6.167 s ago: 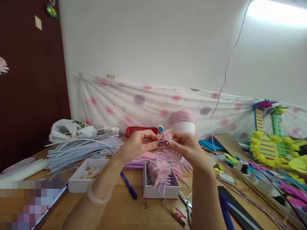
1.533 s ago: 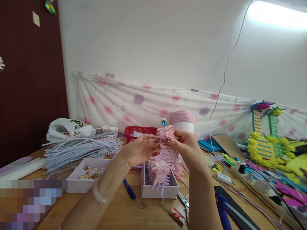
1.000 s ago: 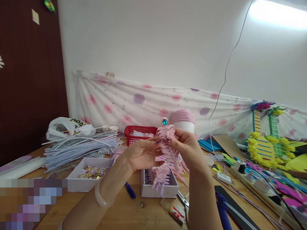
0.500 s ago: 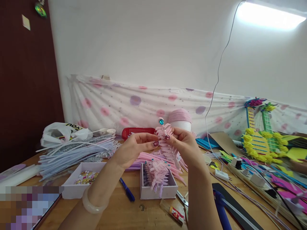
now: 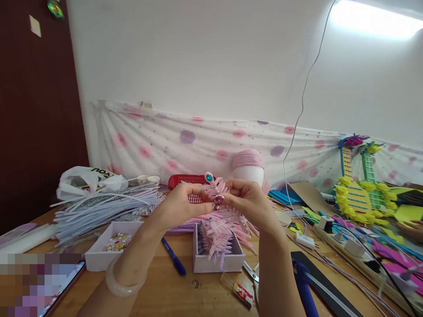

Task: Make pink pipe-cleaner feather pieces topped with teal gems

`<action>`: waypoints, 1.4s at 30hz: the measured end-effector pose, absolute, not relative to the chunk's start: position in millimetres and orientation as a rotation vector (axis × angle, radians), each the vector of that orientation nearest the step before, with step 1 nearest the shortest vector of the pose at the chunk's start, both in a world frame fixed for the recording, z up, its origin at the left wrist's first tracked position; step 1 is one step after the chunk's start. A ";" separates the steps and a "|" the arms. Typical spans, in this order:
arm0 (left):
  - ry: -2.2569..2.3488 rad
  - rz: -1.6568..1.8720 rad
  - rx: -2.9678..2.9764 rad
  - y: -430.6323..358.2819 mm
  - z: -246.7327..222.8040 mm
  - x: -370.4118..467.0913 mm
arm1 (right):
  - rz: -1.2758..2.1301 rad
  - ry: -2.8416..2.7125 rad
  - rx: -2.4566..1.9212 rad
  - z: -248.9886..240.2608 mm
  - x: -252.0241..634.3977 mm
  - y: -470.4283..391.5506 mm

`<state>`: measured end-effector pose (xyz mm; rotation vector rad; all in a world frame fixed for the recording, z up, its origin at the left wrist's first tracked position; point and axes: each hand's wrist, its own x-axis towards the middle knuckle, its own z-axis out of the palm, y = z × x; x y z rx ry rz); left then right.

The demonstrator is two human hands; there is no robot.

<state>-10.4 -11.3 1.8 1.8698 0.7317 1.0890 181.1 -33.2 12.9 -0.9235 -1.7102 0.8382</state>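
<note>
Between both hands is a pink feather-shaped craft piece with a blue-green gem at its tip, tilted to the left. My left hand pinches its left side with thumb and fingers. From the right, my right hand grips the same piece, its thumb close to the left thumb. Below them stands a white box heaped with similar pink pieces. Pink and purple pipe cleaners lie behind that box. Another white box, holding gems and beads, is beside my left forearm.
A blue pen, scissors and a glue stick lie on the table. A blue glue gun and power strips are at right. Behind stand a pink-wrapped white form and a red basket. Someone's hand shows far right.
The pink feather piece has tipped to the left and come lower, its gem tip moving left. My thumbs have come together on it.
</note>
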 end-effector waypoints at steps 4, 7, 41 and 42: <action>0.542 0.960 1.696 -6.8 2.2 -9.1 | 0.916 -1.710 -0.912 11.7 180.1 -33.3; 0.436 0.894 1.500 -0.8 -1.2 -5.7 | 0.922 -1.709 -0.880 10.8 181.8 -32.7; 0.347 0.749 1.066 12.7 -24.4 13.3 | 0.874 -1.699 -0.856 11.6 184.8 -33.9; 0.353 0.757 1.079 12.7 -22.7 11.7 | 0.871 -1.683 -0.865 12.6 185.3 -34.0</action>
